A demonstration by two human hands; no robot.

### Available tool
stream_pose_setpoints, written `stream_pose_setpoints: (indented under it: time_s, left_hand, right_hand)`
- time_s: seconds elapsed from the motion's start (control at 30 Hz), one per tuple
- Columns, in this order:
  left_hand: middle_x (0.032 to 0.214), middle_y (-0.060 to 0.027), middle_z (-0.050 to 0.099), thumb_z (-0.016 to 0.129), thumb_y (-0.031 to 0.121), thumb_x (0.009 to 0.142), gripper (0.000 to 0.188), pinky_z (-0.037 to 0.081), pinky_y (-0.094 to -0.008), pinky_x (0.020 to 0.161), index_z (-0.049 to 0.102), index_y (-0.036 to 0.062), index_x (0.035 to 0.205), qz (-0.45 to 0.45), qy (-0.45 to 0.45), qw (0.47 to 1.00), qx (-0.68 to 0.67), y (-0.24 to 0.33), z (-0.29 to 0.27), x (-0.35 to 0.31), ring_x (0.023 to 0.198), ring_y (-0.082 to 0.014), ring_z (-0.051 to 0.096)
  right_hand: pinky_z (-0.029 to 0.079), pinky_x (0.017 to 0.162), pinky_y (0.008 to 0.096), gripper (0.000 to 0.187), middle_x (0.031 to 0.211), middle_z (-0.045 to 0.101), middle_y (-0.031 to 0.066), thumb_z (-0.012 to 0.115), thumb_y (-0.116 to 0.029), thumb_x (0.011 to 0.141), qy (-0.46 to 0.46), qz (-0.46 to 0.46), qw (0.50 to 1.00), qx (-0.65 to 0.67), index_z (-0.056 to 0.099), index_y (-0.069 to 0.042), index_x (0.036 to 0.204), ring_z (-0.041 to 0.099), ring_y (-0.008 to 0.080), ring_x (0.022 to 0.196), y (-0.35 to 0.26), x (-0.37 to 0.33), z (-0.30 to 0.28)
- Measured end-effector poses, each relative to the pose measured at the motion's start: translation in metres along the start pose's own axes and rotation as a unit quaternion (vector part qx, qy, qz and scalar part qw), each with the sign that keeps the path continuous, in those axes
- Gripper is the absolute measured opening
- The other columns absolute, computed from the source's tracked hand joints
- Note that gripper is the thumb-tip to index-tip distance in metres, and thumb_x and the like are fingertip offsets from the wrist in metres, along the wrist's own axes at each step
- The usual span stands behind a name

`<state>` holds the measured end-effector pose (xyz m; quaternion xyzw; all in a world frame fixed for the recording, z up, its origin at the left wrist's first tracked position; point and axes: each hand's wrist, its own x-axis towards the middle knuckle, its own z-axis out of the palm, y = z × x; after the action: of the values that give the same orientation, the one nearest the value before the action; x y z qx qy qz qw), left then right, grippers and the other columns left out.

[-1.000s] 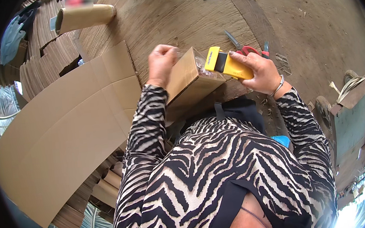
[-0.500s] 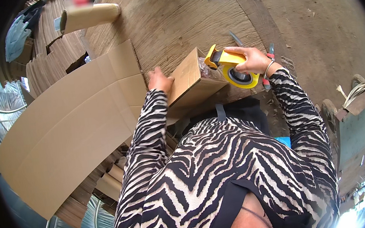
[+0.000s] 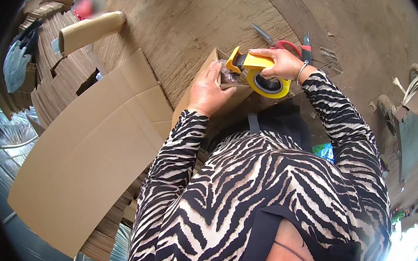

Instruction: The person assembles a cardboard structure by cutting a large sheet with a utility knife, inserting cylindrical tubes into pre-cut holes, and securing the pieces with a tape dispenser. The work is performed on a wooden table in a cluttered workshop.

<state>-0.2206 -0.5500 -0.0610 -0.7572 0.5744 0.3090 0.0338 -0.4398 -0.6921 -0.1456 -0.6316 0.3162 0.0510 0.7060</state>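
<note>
A long cardboard box (image 3: 180, 107) lies on the wooden table, its right end uncovered. Clear plastic wrapping (image 3: 230, 76) shows inside that end. My left hand (image 3: 207, 91) lies across the top of the box by this end, fingers toward the far edge and thumb at the near one, holding it. Closed around the handle of a yellow tape dispenser (image 3: 268, 84), my right hand (image 3: 286, 65) keeps the dispenser's front against or just beside the box's right end. I cannot tell if tape touches the box.
Red-handled scissors (image 3: 265, 35) and a knife-like tool (image 3: 306, 49) lie beyond my right hand. A large flat cardboard sheet (image 3: 88, 157) spreads to the left. Stacked cardboard (image 3: 61, 84) and a corrugated roll (image 3: 94, 32) are at the far left.
My left hand has moved right, from the box's left part onto its top near the uncovered end. The tape dispenser has shifted slightly left, still in my right hand.
</note>
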Motion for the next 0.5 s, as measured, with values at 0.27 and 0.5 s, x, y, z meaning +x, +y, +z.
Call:
stream_pose_setpoints:
  time_s: [0.27,0.5]
  left_hand:
    - [0.138,-0.0141,0.056,0.076,0.032,0.073,0.063,0.044,-0.0349,0.107,0.058,0.0071,0.129,-0.022,0.005,1.000,-0.002,0.003,-0.001,0.004,0.125,-0.0282,0.055]
    - [0.120,-0.0128,0.066,0.072,0.040,0.076,0.062,0.052,-0.0403,0.092,0.056,0.0106,0.128,-0.023,-0.003,0.999,0.022,-0.002,0.000,0.003,0.106,-0.0317,0.065]
  right_hand:
    - [0.049,0.090,0.0270,0.068,0.114,0.067,0.0096,0.072,-0.011,0.075,0.052,-0.020,0.990,0.126,0.052,-0.007,0.140,0.062,0.0136,0.099,0.041,-0.045,0.028]
    - [0.046,0.099,0.0294,0.068,0.129,0.064,0.0121,0.074,-0.013,0.075,0.107,0.019,0.984,0.140,0.053,-0.010,0.139,0.062,0.0169,0.111,0.047,-0.123,0.051]
